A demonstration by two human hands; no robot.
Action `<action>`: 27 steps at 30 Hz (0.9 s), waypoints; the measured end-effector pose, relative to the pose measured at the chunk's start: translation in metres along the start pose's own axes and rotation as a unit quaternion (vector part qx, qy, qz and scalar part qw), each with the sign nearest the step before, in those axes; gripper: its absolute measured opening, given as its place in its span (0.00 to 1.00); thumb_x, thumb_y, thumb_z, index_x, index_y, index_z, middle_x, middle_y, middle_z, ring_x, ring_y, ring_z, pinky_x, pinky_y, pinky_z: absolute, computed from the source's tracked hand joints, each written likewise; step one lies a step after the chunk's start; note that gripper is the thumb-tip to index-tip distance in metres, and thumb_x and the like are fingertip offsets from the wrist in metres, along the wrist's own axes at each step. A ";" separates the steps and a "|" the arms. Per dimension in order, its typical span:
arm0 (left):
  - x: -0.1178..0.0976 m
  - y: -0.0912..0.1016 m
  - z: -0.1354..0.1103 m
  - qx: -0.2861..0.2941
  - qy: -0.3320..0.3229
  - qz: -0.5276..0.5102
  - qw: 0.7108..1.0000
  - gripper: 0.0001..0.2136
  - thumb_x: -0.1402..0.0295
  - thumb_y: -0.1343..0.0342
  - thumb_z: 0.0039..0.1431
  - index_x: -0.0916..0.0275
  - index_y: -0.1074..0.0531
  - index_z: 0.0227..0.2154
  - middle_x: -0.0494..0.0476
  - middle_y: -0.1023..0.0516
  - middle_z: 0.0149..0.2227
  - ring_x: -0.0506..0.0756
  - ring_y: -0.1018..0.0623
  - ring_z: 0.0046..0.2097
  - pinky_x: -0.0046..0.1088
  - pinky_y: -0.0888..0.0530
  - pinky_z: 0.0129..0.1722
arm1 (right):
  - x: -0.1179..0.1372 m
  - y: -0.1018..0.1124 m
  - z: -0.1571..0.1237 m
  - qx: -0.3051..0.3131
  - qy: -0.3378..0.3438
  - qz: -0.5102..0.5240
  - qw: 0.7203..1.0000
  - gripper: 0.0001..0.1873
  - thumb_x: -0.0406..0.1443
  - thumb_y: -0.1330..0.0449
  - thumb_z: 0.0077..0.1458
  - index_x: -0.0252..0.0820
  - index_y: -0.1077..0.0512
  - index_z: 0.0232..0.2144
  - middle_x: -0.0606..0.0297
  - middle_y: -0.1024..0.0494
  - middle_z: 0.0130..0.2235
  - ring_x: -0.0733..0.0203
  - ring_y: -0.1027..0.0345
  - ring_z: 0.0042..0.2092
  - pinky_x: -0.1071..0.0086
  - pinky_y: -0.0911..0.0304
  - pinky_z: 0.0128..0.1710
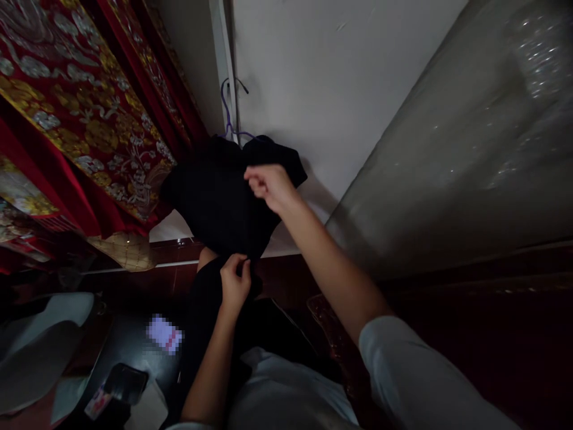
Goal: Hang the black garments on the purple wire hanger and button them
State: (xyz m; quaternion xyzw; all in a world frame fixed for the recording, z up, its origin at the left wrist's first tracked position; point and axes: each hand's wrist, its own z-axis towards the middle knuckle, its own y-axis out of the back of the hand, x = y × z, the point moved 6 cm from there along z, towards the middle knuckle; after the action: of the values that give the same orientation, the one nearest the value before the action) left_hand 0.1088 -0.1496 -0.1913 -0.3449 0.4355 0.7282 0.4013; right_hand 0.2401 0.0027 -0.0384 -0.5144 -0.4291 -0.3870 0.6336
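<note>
A black garment hangs from a purple hanger against the pale wall. At its bottom edge, my left hand is closed in a pinch on the dark cloth. My right hand is raised in front of the garment's upper right part, fingers curled and thumb pressed to them. Anything thin between those right fingertips is too small or blurred to make out.
Red embroidered drapery hangs at the left, beside a tan bundle. A large sheet wrapped in plastic leans at the right. Lower left, a black surface carries a blurred bright item and a dark case.
</note>
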 end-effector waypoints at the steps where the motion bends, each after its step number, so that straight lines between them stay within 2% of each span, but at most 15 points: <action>1: 0.001 -0.004 0.003 0.024 -0.004 0.013 1.000 0.06 0.69 0.46 0.65 0.64 0.25 0.36 0.57 0.20 0.35 0.54 0.20 0.38 0.28 0.27 0.41 | 0.018 -0.003 0.008 -0.014 0.028 0.013 0.999 0.13 0.36 0.36 0.55 0.39 0.33 0.21 0.73 0.39 0.18 0.75 0.57 0.17 0.75 0.64 0.16; 4: -0.003 -0.014 0.013 0.135 0.002 0.054 0.989 0.04 0.72 0.45 0.63 0.63 0.25 0.34 0.55 0.20 0.32 0.54 0.20 0.35 0.28 0.27 0.38 | 0.049 -0.013 0.002 -0.027 0.100 0.016 0.995 0.15 0.38 0.39 0.62 0.40 0.32 0.24 0.72 0.38 0.20 0.75 0.54 0.18 0.77 0.61 0.15; 6: -0.020 -0.011 0.026 0.201 -0.017 0.077 0.976 0.04 0.73 0.43 0.62 0.62 0.23 0.36 0.56 0.19 0.34 0.55 0.19 0.37 0.29 0.26 0.40 | 0.052 -0.019 -0.017 -0.011 0.139 -0.007 0.990 0.16 0.42 0.39 0.64 0.41 0.33 0.26 0.73 0.38 0.20 0.74 0.50 0.19 0.78 0.57 0.16; 7: -0.034 -0.006 0.037 0.213 -0.043 0.081 0.973 0.05 0.73 0.42 0.63 0.62 0.23 0.39 0.57 0.18 0.36 0.56 0.19 0.39 0.30 0.25 0.42 | 0.049 -0.021 -0.026 -0.002 0.152 -0.021 0.988 0.17 0.44 0.38 0.64 0.41 0.33 0.27 0.73 0.38 0.20 0.74 0.49 0.19 0.79 0.55 0.17; 8: -0.053 0.002 0.051 0.200 -0.080 0.076 0.974 0.07 0.71 0.40 0.63 0.61 0.23 0.44 0.58 0.18 0.39 0.56 0.19 0.41 0.31 0.25 0.44 | 0.046 -0.022 -0.034 0.004 0.159 -0.034 0.987 0.18 0.46 0.38 0.63 0.42 0.34 0.27 0.73 0.38 0.20 0.74 0.48 0.20 0.79 0.54 0.17; 10: -0.093 0.027 0.085 0.111 -0.155 0.047 0.980 0.14 0.65 0.41 0.66 0.61 0.27 0.53 0.58 0.19 0.40 0.55 0.20 0.40 0.31 0.24 0.44 | 0.041 -0.020 -0.043 0.007 0.165 -0.053 0.985 0.18 0.46 0.38 0.63 0.42 0.35 0.27 0.74 0.38 0.20 0.74 0.47 0.20 0.79 0.52 0.18; 12: -0.132 0.050 0.120 0.013 -0.241 0.027 0.970 0.17 0.63 0.45 0.70 0.59 0.30 0.58 0.57 0.20 0.41 0.53 0.20 0.41 0.30 0.25 0.44 | 0.043 -0.017 -0.045 0.006 0.176 -0.065 0.982 0.17 0.44 0.39 0.64 0.42 0.35 0.27 0.74 0.39 0.20 0.74 0.46 0.20 0.79 0.51 0.19; 13: -0.149 0.057 0.135 -0.006 -0.279 0.030 0.960 0.16 0.62 0.45 0.71 0.59 0.30 0.58 0.56 0.21 0.41 0.54 0.20 0.43 0.31 0.25 0.46 | 0.046 -0.016 -0.044 0.008 0.184 -0.070 0.980 0.17 0.44 0.39 0.64 0.42 0.35 0.27 0.74 0.39 0.20 0.73 0.45 0.20 0.79 0.51 0.19; 15: -0.173 0.058 0.159 0.016 -0.330 0.056 0.942 0.12 0.59 0.44 0.70 0.58 0.25 0.49 0.56 0.21 0.40 0.55 0.21 0.45 0.32 0.25 0.48 | 0.050 -0.014 -0.040 0.012 0.200 -0.076 0.977 0.17 0.44 0.39 0.65 0.42 0.35 0.27 0.74 0.39 0.20 0.73 0.45 0.21 0.78 0.50 0.20; 18: -0.192 0.050 0.175 0.069 -0.351 0.081 0.930 0.12 0.56 0.42 0.68 0.60 0.24 0.38 0.56 0.22 0.37 0.56 0.20 0.45 0.34 0.26 0.49 | 0.040 -0.007 -0.029 0.004 0.214 -0.091 0.973 0.17 0.44 0.39 0.64 0.42 0.35 0.27 0.74 0.39 0.20 0.73 0.45 0.21 0.77 0.50 0.21; 20: -0.200 0.054 0.175 0.050 -0.352 0.070 0.932 0.13 0.55 0.41 0.68 0.60 0.25 0.36 0.56 0.22 0.37 0.56 0.21 0.45 0.35 0.26 0.50 | 0.020 0.000 -0.021 -0.020 0.212 -0.114 0.970 0.16 0.40 0.38 0.62 0.42 0.35 0.25 0.74 0.38 0.20 0.73 0.46 0.21 0.76 0.51 0.21; 21: -0.202 0.061 0.175 0.022 -0.355 0.058 0.933 0.13 0.55 0.42 0.68 0.60 0.25 0.36 0.56 0.23 0.38 0.56 0.21 0.46 0.35 0.26 0.50 | 0.006 0.004 -0.018 -0.030 0.200 -0.129 0.971 0.15 0.38 0.38 0.61 0.42 0.35 0.24 0.74 0.39 0.19 0.73 0.47 0.20 0.75 0.52 0.21; 23: -0.196 0.087 0.176 -0.069 -0.355 0.007 0.932 0.14 0.54 0.42 0.68 0.61 0.26 0.36 0.55 0.23 0.38 0.54 0.23 0.45 0.32 0.27 0.51 | -0.021 0.011 -0.016 -0.029 0.156 -0.148 0.976 0.15 0.33 0.39 0.59 0.42 0.36 0.20 0.74 0.40 0.17 0.72 0.48 0.20 0.74 0.54 0.21; 25: -0.168 0.123 0.180 -0.167 -0.309 -0.084 0.933 0.13 0.55 0.43 0.69 0.60 0.28 0.36 0.52 0.24 0.36 0.51 0.24 0.44 0.28 0.27 0.49 | -0.039 0.015 -0.025 -0.001 0.121 -0.134 0.984 0.15 0.33 0.40 0.57 0.42 0.36 0.19 0.74 0.41 0.15 0.71 0.48 0.19 0.73 0.54 0.21; 27: -0.116 0.149 0.180 -0.208 -0.184 -0.195 0.941 0.11 0.59 0.46 0.72 0.60 0.29 0.37 0.49 0.24 0.34 0.50 0.23 0.44 0.26 0.27 0.47 | -0.046 0.015 -0.044 0.033 0.112 -0.108 0.987 0.13 0.36 0.40 0.56 0.42 0.34 0.21 0.74 0.40 0.15 0.71 0.48 0.19 0.72 0.53 0.22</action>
State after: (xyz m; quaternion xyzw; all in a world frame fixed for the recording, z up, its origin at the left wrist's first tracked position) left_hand 0.0008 -0.0629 0.0295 -0.3592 0.1173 0.7607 0.5278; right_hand 0.2454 -0.0354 -0.0908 -0.3970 -0.4214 -0.4940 0.6486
